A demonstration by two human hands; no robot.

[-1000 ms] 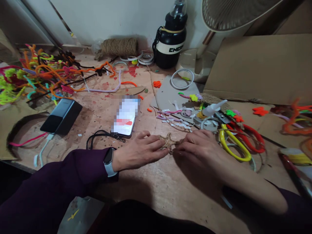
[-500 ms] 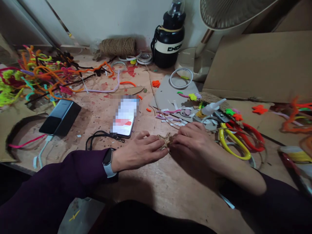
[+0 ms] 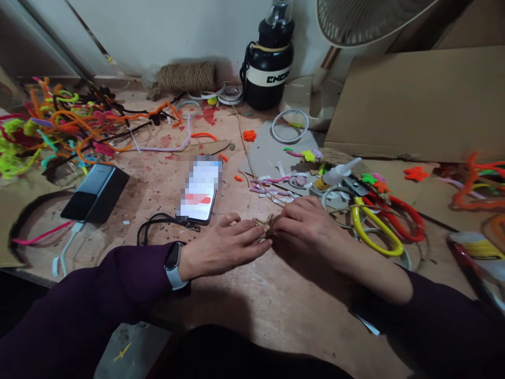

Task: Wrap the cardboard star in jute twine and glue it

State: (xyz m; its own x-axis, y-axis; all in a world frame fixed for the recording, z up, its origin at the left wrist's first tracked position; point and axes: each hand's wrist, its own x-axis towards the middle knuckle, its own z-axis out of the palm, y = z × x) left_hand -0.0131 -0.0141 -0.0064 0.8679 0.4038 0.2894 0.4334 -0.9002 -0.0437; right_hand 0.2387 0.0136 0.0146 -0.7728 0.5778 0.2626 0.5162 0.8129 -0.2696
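Observation:
A small twine-wrapped star (image 3: 264, 225) lies on the wooden table (image 3: 252, 300) just in front of me. My left hand (image 3: 223, 245) rests flat beside it, fingers stretched out with the tips pressing on the star's left side. My right hand (image 3: 307, 229) comes in from the right, its fingers bent and pressed together on the star's right side, covering much of it. A smartwatch (image 3: 173, 264) sits on my left wrist.
A phone (image 3: 199, 193) and a power bank (image 3: 96, 192) lie left of the hands. Yellow scissors (image 3: 371, 231), red scissors (image 3: 402, 218) and a glue bottle (image 3: 339, 173) lie right. Pipe cleaners (image 3: 59, 126), a twine roll (image 3: 185, 77), a black bottle (image 3: 268, 68) and cardboard (image 3: 418, 105) stand behind.
My right hand has slid left over the star, covering more of it. The left hand has stayed in place on the star's left side.

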